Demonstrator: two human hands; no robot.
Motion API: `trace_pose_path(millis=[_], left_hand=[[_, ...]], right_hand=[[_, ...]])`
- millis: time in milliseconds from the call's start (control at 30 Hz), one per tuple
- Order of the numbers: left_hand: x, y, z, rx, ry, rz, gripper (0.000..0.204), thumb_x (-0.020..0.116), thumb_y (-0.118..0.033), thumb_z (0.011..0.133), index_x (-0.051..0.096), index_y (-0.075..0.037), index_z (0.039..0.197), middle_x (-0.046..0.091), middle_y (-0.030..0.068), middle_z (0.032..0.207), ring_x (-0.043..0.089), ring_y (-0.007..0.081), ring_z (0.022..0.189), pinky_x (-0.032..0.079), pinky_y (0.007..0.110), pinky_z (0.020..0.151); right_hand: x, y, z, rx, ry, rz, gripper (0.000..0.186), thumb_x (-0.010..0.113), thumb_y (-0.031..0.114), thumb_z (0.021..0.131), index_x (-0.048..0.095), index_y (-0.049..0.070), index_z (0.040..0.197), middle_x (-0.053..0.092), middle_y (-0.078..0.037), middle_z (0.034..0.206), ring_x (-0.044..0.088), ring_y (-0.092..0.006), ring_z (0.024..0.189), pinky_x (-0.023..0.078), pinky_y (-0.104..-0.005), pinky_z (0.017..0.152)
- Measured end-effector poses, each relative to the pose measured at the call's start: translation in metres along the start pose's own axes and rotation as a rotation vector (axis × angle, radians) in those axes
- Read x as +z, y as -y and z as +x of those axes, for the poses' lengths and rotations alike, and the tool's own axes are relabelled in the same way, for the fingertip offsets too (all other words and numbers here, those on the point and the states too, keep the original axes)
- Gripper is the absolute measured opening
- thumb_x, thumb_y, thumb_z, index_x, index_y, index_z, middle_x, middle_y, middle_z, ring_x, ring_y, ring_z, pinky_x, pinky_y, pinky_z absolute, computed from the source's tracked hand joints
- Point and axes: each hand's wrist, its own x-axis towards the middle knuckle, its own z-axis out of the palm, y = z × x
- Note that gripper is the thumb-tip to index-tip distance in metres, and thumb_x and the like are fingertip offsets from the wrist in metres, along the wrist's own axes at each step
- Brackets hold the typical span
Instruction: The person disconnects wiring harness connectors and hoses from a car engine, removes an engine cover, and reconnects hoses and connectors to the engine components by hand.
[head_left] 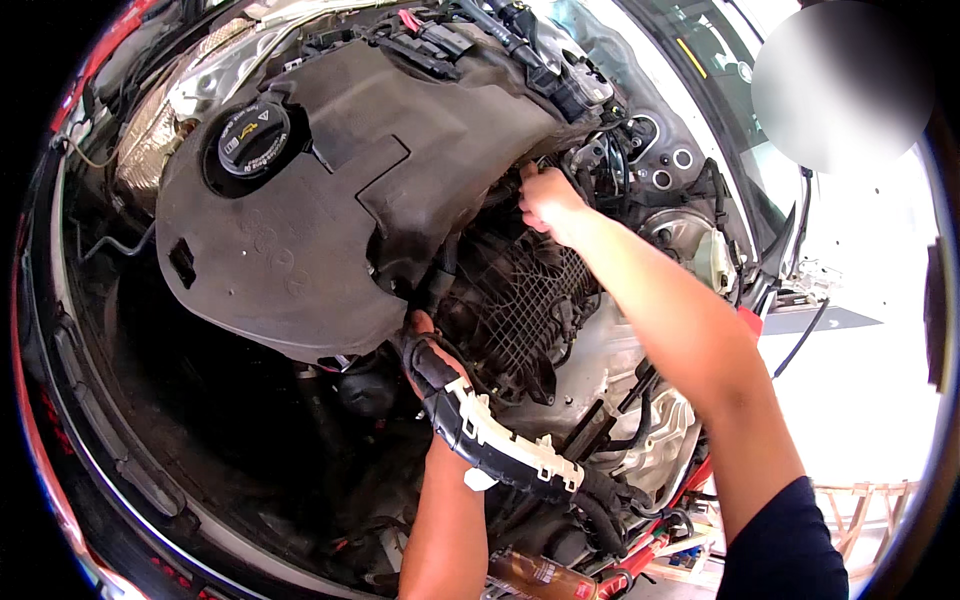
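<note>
Black engine bay [230, 400], white surroundings [850, 410]

Both hands [548, 205] — beside the grey engine cover [345, 200]

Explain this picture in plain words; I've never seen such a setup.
No machine works here: these are a person's bare hands, seen from a camera worn on the head. Its fisheye lens bends edges near the rim. Below is a vehicle's open engine bay. A dark cover with a round black cap fills the upper left. The right hand is curled at the cover's right edge, beside a black gridded part. The left hand, mostly hidden, is at the cover's lower edge; its forearm passes behind a black cable sleeve with a white strip. What either hand grips, if anything, is hidden.
</note>
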Motion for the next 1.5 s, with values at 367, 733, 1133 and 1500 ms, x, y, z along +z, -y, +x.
trace_pose_path(millis=[367, 733, 1133, 1500], left_hand=[[-0.001, -0.008, -0.005, -0.005, 0.021, -0.056, 0.029, 0.049, -0.020, 0.099, 0.058, 0.002, 0.116, 0.061, 0.0084, 0.112, 0.053, 0.0204, 0.101, 0.040, 0.030, 0.094], [-0.001, -0.014, -0.015, 0.022, 0.063, -0.189, 0.026, 0.047, -0.015, 0.098, 0.055, 0.001, 0.117, 0.059, 0.0083, 0.113, 0.053, 0.0200, 0.102, 0.039, 0.031, 0.094], [0.009, -0.026, -0.025, 0.177, 0.065, 0.025, 0.028, 0.056, -0.018, 0.091, 0.056, 0.000, 0.112, 0.060, 0.0106, 0.106, 0.055, 0.0216, 0.097, 0.042, 0.033, 0.090], [-0.022, 0.012, -0.015, 0.098, 0.046, -0.088, 0.037, 0.046, -0.022, 0.102, 0.049, 0.001, 0.130, 0.055, 0.0121, 0.128, 0.053, 0.0207, 0.113, 0.037, 0.030, 0.101]], right_hand=[[0.057, 0.024, -0.077, -0.002, 0.487, -0.887, 0.051, 0.050, 0.043, 0.096, 0.058, -0.005, 0.110, 0.065, -0.019, 0.084, 0.066, -0.0264, 0.066, 0.053, -0.0380, 0.066], [0.086, 0.012, -0.069, -0.345, 0.456, -0.998, 0.038, 0.051, 0.029, 0.095, 0.057, 0.005, 0.124, 0.058, -0.022, 0.126, 0.054, -0.0357, 0.118, 0.044, -0.0401, 0.099], [0.068, -0.015, -0.055, -0.478, 0.404, -1.008, 0.041, 0.043, 0.034, 0.096, 0.060, 0.003, 0.117, 0.063, -0.026, 0.111, 0.058, -0.0444, 0.106, 0.049, -0.0478, 0.090], [0.076, -0.002, -0.068, -0.434, 0.312, -0.962, 0.043, 0.051, 0.032, 0.093, 0.065, -0.008, 0.100, 0.065, -0.028, 0.100, 0.063, -0.0406, 0.099, 0.051, -0.0462, 0.088]])
